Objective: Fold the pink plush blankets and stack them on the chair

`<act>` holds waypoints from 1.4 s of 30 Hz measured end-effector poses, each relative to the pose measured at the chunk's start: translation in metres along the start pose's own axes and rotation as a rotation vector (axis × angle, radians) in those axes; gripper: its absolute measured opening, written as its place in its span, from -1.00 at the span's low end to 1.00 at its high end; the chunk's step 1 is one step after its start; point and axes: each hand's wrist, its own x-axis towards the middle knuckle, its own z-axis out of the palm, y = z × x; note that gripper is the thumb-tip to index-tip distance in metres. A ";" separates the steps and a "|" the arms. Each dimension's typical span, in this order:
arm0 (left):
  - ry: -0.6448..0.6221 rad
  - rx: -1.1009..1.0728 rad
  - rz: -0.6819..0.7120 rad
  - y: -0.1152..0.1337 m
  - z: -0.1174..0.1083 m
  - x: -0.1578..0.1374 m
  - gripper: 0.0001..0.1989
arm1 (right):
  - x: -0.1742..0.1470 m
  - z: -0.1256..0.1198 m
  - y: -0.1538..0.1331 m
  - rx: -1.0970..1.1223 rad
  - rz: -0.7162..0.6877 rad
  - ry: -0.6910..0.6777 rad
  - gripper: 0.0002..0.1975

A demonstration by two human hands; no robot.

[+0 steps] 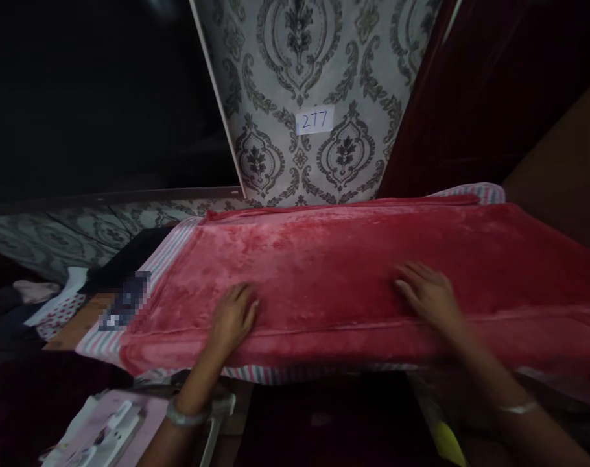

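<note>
Below a label [315,120] reading "277", left hand [231,318] and right hand [430,295] touch the red blanket [319,272], fingers [414,273] parted.

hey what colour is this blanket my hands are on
The blanket is red, looking pinker toward the left; the head view shows it best.

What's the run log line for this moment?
left hand: open, on red blanket | right hand: open, over red blanket, contact unclear | red blanket: spread over striped cloth
</note>
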 end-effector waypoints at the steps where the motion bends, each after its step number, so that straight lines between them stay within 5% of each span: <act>1: -0.005 0.041 -0.022 -0.001 0.003 0.012 -0.59 | 0.012 0.003 -0.016 -0.001 -0.038 0.002 -0.51; 4: -0.112 0.136 -0.080 -0.001 0.015 0.036 -0.38 | 0.033 0.018 -0.051 -0.027 -0.080 -0.111 -0.43; 9: -0.338 0.223 -0.178 -0.010 0.035 0.030 -0.42 | 0.026 0.040 -0.061 -0.034 -0.039 -0.351 -0.38; 18: -0.279 0.261 -0.153 -0.024 0.048 0.029 -0.43 | 0.032 0.020 -0.068 0.036 0.007 -0.466 -0.33; 23: -0.305 0.302 -0.178 -0.026 0.050 0.030 -0.41 | 0.032 -0.002 -0.046 0.039 0.022 -0.514 -0.39; 28: -0.373 0.279 -0.196 -0.028 0.047 0.047 -0.40 | 0.028 -0.029 0.003 -0.104 0.319 -0.345 -0.38; 32: -0.380 0.164 0.034 -0.006 0.055 0.090 -0.44 | 0.005 -0.024 0.029 -0.207 0.408 -0.332 -0.37; 36: -0.479 -0.046 0.272 0.044 0.074 0.162 -0.47 | -0.014 -0.012 0.033 -0.240 0.380 -0.296 -0.41; 39: -0.527 -0.127 0.342 0.085 0.091 0.228 -0.49 | -0.016 -0.010 0.032 -0.239 0.380 -0.262 -0.42; 42: -0.491 -0.090 0.242 0.119 0.113 0.293 -0.55 | -0.015 -0.009 0.034 -0.216 0.379 -0.254 -0.42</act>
